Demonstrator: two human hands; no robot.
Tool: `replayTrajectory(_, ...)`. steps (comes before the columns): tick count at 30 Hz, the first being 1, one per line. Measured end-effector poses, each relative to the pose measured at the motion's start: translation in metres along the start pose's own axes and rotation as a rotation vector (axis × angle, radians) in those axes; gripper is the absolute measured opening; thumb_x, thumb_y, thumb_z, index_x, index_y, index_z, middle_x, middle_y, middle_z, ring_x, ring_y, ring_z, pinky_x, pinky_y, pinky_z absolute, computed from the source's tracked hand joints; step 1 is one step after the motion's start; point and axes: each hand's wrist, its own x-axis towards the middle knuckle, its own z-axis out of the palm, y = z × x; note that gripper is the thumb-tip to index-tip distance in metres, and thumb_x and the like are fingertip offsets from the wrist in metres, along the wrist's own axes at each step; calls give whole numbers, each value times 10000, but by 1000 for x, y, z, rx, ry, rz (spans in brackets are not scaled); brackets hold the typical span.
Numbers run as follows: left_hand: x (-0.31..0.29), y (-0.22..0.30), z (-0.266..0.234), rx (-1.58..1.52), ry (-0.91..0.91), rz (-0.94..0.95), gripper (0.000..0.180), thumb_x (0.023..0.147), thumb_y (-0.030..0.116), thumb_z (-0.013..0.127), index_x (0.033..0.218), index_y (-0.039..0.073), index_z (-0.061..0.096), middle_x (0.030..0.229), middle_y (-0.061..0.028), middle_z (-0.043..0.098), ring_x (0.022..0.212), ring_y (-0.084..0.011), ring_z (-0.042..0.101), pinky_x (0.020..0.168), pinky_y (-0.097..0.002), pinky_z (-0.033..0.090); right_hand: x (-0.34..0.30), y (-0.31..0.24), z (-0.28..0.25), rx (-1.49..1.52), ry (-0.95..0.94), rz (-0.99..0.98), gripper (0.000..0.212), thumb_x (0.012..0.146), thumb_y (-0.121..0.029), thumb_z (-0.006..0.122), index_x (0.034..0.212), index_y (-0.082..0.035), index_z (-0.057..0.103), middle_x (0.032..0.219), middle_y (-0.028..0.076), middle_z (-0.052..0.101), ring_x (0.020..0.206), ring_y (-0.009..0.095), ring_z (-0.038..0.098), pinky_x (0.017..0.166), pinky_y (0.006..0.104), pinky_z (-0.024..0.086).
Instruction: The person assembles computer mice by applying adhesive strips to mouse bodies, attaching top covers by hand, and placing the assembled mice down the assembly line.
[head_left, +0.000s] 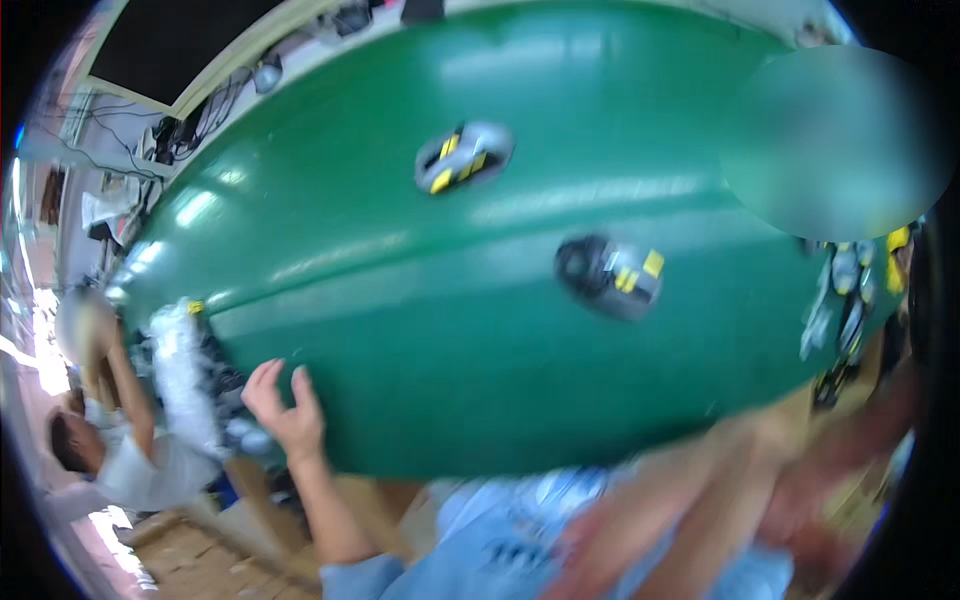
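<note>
My left hand [285, 405] is at the near left edge of the green table, thumb and fingers apart, holding nothing. Close to it lie a clear plastic bag [182, 375] and dark items. Toward the lower right, my right hand [745, 445] is smeared by motion among overlapping blurred arms; its fingers and anything in them cannot be made out. On the tabletop sit two rounded grey-and-black pieces with yellow patches: one farther back [465, 158], one nearer the middle [610, 275]. Their exact kind is too blurred to tell.
The large green table [420, 400] spans the view. Several grey, black and yellow pieces [848, 290] gather at its right end. Another person [140, 450] is at the left. A dark screen [180, 45] and cables stand beyond the far left edge.
</note>
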Motion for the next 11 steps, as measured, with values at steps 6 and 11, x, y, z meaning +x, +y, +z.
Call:
replayTrajectory(6,-25,3,4,-20,-68,-17,289,857,33,793,1132,17,704,1224,-173,670,1157,-362,601,1010,-475,482,-188,-137,-37,91,-176,-62,735,1076,-532,451,1552,23,377,1454,284,637,1361,348,613,1130,520,456)
replayTrajectory(11,-17,-17,21,1,6,59,266,850,91,826,1091,37,730,1196,-157,695,1134,-355,602,1004,-456,484,-488,-242,-43,418,-168,-126,542,1134,-378,373,1443,43,517,1457,238,650,1309,298,650,1071,470,496)
